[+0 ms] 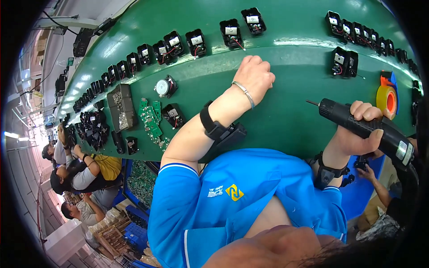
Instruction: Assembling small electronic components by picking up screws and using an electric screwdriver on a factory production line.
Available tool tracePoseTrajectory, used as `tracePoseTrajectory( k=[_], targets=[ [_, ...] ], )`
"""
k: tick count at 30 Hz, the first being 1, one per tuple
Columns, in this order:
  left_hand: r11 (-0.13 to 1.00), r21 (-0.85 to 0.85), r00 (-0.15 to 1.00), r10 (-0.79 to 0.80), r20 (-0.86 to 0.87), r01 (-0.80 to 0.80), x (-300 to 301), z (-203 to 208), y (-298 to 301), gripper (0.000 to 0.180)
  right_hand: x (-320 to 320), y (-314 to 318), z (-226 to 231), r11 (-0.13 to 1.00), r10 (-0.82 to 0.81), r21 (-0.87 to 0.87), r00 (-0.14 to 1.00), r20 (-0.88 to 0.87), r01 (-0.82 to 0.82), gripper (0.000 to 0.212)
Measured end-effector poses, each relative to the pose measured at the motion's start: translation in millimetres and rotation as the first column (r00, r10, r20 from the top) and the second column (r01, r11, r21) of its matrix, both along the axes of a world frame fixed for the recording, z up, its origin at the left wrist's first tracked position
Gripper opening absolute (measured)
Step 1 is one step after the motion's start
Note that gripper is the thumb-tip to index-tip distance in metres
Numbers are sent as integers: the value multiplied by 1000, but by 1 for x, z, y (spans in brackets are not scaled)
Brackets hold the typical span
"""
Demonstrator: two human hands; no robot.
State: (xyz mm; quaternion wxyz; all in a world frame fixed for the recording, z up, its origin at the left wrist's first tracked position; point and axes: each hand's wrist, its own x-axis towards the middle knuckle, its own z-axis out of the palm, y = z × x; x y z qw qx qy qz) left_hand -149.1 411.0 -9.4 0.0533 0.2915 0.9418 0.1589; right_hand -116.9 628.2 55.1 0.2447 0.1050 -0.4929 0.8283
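Observation:
My right hand (363, 127) is wrapped round a black electric screwdriver (339, 114), its bit pointing left over the green table. My left hand (255, 73) is over the middle of the table with its fingers curled in; whatever they may hold is hidden. Just beyond that hand stands a black plastic housing (231, 34) with a silver-white metal part inside and a red wire trailing out. Another such housing (254, 21) stands behind it. Left of my left forearm lie a round speaker (163, 87) and an open black housing (173, 115).
A long row of black housings (144, 54) curves away left, with more at the far right (357, 32). A dark tray of screws (121, 106) and green circuit boards (150, 118) lie at left. Yellow tape (386, 99) sits at right. Other people work at left and lower right.

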Motion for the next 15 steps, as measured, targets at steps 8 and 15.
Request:
tracePoseTrajectory(
  k=[8, 15],
  targets=[
    [986, 162, 997, -13, -78, 26, 1, 1, -1, 4, 12, 15, 8, 998, -33, -52, 999, -9, 32, 41],
    [191, 544, 499, -238, 833, -817, 11, 27, 31, 15, 2, 25, 34, 989, -42, -142, 996, -85, 30, 43]
  ],
)
